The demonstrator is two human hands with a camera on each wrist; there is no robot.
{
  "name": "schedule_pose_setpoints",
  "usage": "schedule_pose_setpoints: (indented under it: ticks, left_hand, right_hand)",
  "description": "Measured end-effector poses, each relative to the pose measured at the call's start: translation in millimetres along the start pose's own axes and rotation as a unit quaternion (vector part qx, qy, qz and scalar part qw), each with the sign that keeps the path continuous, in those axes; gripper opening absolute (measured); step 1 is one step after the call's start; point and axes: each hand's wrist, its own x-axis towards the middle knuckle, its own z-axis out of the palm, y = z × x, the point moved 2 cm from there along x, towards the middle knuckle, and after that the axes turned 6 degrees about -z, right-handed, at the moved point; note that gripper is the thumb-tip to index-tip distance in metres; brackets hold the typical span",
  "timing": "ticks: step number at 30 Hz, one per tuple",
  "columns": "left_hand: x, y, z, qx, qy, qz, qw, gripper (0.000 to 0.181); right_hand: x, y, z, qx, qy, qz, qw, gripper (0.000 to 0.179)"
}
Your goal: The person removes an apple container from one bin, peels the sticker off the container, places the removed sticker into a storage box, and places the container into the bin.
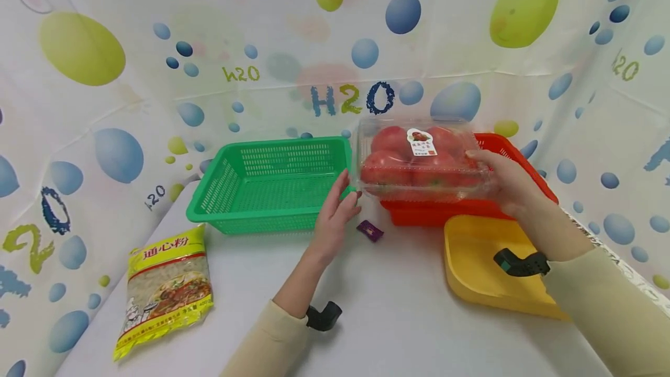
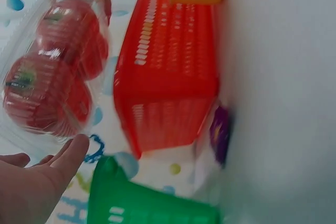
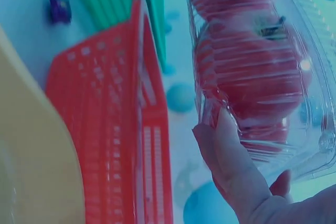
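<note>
A clear plastic box of red tomatoes, with a white label on its lid, is held up in front of the red basket. My right hand grips its right end, the thumb on top; in the right wrist view the fingers press against the clear wall. My left hand is raised near the box's left end, fingers extended and holding nothing. In the left wrist view its fingertips lie close below the end of the tomato box. The box hides much of the red basket.
Left of the red basket stands a green basket. A yellow bin sits in front at the right, partly behind my right forearm. Between the baskets lies a small purple wrapped packet. A yellow macaroni bag lies at the left.
</note>
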Motion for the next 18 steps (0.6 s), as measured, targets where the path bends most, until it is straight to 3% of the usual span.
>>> schedule_pose_setpoints:
  ticks: [9,15,18]
  left_hand:
    - [-7.3,19.2,-38.3,-0.006,0.012,-0.04,0.9991,0.068]
    - [-14.2,20.6,-61.8,0.019,0.04,-0.067,0.9968,0.067]
    - [-22.1,17.9,-70.2,0.016,0.036,-0.084,0.9957,0.067]
  right_hand:
    - [-20.4,16.3,34.8,-0.044,-0.019,-0.017,0.9987,0.044]
    - [-31.5,29.5,56.1,-0.146,-0.03,-0.043,0.9878,0.046]
    - [-34.7,37.1,62.6,-0.181,-0.04,-0.045,0.9815,0.052]
